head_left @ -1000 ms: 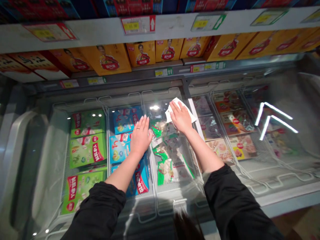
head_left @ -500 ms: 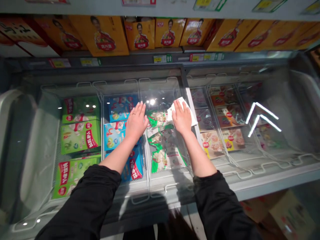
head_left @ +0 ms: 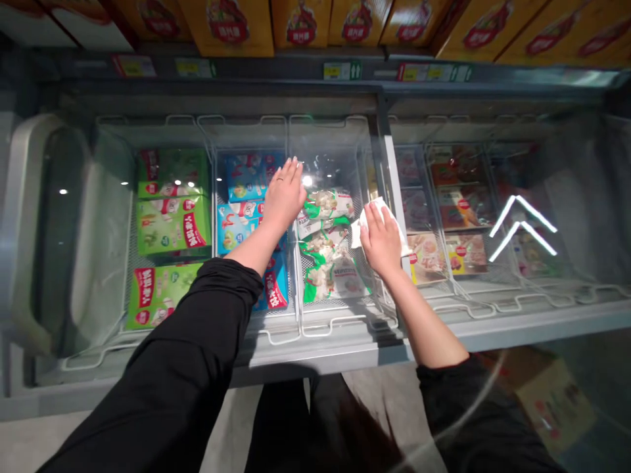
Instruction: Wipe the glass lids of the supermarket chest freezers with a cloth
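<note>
- White cloth, thin and creased, lies near the centre of our view toward three o'clock, spread on the glass lid of the chest freezer.
- We see the right hand open and flat on that cloth, fingers straight toward eleven o'clock; it covers most of the cloth and presses it rather than gripping it.
- The left hand sits near the centre toward eleven o'clock, open and palm down, fingers extended and close together; we see it hold nothing, and it appears to rest on the glass.
- Black sleeves cover both arms, each pushed up to leave the forearm partly bare.
- Beneath the glass, just below the centre, we see green-and-white frozen food bags in a wire basket.
- Blue food boxes lie toward nine o'clock, partly hidden by the left arm; farther out the same way, we find green food boxes.
- At three o'clock, past the lid's pale edge strip, we make out flat food packs and bright chevron reflections.
- Yellow cartons line the shelf at twelve o'clock, above price tags.
- At four o'clock we see a cardboard box on the floor.
</note>
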`<state>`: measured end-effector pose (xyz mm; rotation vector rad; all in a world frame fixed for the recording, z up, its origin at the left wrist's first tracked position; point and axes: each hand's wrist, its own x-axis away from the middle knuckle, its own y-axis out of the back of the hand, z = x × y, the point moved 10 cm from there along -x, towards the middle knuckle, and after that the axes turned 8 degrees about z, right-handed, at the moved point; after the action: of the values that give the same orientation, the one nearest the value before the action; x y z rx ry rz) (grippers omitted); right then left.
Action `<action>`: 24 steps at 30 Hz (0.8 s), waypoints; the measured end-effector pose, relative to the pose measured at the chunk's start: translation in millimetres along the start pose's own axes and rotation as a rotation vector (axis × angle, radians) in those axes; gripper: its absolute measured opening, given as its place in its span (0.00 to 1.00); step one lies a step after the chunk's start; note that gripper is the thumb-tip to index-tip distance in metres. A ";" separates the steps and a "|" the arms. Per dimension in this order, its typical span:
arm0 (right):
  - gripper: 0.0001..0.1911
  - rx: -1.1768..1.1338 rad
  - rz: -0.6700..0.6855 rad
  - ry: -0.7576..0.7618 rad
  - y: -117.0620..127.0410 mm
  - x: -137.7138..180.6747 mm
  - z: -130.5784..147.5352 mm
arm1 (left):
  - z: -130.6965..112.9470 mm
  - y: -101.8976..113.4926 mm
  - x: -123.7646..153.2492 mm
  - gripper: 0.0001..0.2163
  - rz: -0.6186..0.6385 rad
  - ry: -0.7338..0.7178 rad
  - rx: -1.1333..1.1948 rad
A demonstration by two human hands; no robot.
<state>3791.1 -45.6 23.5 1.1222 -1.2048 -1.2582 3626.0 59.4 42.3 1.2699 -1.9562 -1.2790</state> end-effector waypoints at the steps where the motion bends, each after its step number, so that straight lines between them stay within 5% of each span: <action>1: 0.24 -0.010 -0.022 -0.009 -0.4 -8.0 7.6 | 1.1 -1.4 0.7 0.22 -0.002 -0.006 -0.005; 4: 0.24 -0.042 -0.042 0.064 -3.6 -15.6 50.8 | 6.3 -7.0 1.2 0.23 -0.005 -0.014 -0.021; 8: 0.24 -0.051 0.043 0.276 -8.9 27.0 96.9 | 11.6 -12.1 0.8 0.24 0.005 -0.014 -0.032; 13: 0.24 -0.019 0.225 0.324 -22.2 70.6 77.6 | 10.4 -9.9 4.8 0.23 0.017 -0.020 -0.058; 17: 0.24 -0.023 0.076 0.203 -13.2 33.8 72.3 | 5.5 -8.0 7.6 0.23 0.042 -0.023 -0.052; 21: 0.23 -0.045 -0.055 0.164 -8.1 -14.1 109.7 | 7.1 -11.1 8.7 0.22 0.077 -0.017 -0.056; 24: 0.24 -0.067 -0.051 0.227 -9.0 -17.1 137.6 | 11.8 -13.6 21.6 0.22 0.121 -0.030 -0.104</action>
<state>3654.1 -22.2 23.1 1.2174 -0.9629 -1.1658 3613.0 43.6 22.9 1.0719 -1.9284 -1.3282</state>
